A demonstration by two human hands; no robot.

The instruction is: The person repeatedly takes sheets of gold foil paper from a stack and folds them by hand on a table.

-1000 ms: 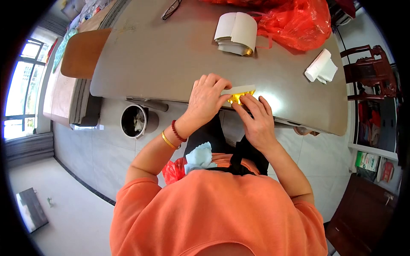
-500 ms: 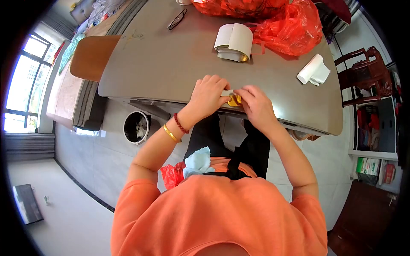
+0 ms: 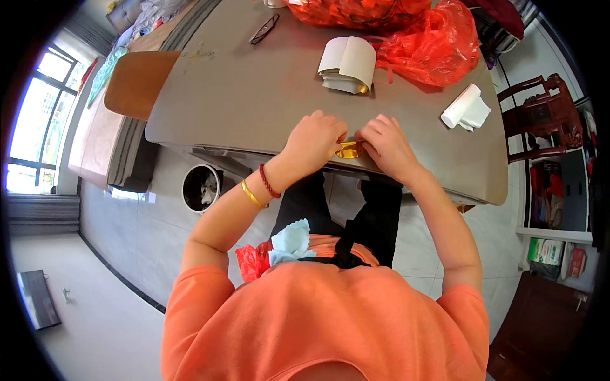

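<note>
1 wide grey-brown surface (image 3: pixel 229 95) stretches out under the white paper stack (image 3: pixel 346 63). Red plastic bagging (image 3: pixel 438 47) sits just right of the stack and spreads behind it; I cannot tell whether it is 1 bag or 2. On the person's side of the stack, both hands meet at the near edge. The left hand (image 3: pixel 311 143), a little left of the stack's line, pinches the left end of a gold foil piece (image 3: pixel 349 150) between thumb and fingers, much as in the earlier views. The right hand (image 3: pixel 389 149), right of that line, shows the change: the view from 1 second ago has its fingers spread along the foil, while now they draw together and appear to pinch the right end. The white roll (image 3: pixel 466 108) lies right of the stack and nearer the person, its loose end unwound. The glasses (image 3: pixel 265 29) lie left of the stack. Smallest, the foil spans the 2 hands, nearer the person than the stack. Its pale strip is now out of sight, hidden or folded under; I judge the piece more compact and held at both ends.
</note>
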